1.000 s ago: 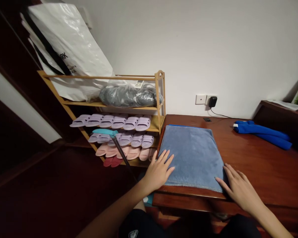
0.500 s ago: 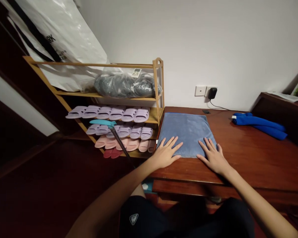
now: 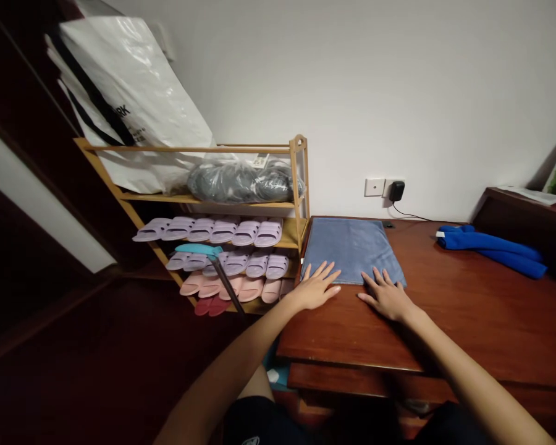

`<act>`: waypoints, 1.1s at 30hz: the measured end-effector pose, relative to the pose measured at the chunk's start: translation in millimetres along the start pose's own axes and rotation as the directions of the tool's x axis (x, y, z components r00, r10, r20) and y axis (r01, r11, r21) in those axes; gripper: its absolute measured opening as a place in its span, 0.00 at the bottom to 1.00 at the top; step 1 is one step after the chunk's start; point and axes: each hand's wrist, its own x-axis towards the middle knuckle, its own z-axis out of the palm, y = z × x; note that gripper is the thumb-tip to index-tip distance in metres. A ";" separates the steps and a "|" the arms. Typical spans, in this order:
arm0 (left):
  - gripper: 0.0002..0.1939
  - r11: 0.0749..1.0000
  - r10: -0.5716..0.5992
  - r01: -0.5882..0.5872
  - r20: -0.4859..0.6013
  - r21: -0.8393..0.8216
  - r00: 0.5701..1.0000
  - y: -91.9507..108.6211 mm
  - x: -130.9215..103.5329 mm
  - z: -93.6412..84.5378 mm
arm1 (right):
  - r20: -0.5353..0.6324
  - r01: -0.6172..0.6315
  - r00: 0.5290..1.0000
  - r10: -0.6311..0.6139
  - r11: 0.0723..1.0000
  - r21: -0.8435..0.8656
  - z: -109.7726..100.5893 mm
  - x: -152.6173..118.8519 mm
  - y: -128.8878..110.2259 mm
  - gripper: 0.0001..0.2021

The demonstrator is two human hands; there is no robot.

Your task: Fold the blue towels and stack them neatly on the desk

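A grey-blue cloth [image 3: 352, 250] lies flat and roughly square on the wooden table, close to the wall. My left hand [image 3: 315, 288] rests palm down with spread fingers at its near left edge, fingertips on the fabric. At the near right edge, my right hand [image 3: 385, 295] is also palm down with fingers apart, some fingertips touching the cloth and the thumb on the wood. Neither hand grips anything.
The wooden table [image 3: 482, 309] holds a bright blue cloth [image 3: 495, 244] at the right. A shoe rack [image 3: 301, 185] with slippers, a white bag [image 3: 139, 86] and a plastic-wrapped bundle [image 3: 241, 179] stands left. A plug [image 3: 397, 191] sits in the wall socket.
The cloth's near edge has shifted away from the table's front edge. My hands remain spread, now with more of each palm over bare wood. The camera view has tilted up slightly.
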 end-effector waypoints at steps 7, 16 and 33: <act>0.26 0.998 -0.057 0.056 -0.046 -0.012 0.997 -26.7 34.3 3.3 | -0.006 -0.048 0.999 0.048 0.999 0.015 1.9 44.4 -2.2 0.38; 0.26 0.998 -0.034 0.039 -0.101 0.045 0.994 -35.0 37.3 11.7 | -0.065 -0.063 0.996 0.063 0.998 0.006 6.3 37.3 -3.9 0.39; 0.27 1.000 -0.005 0.005 -0.259 0.001 0.966 -35.5 36.5 9.1 | -0.292 -0.270 0.914 0.282 0.959 0.083 -1.1 45.4 147.5 0.34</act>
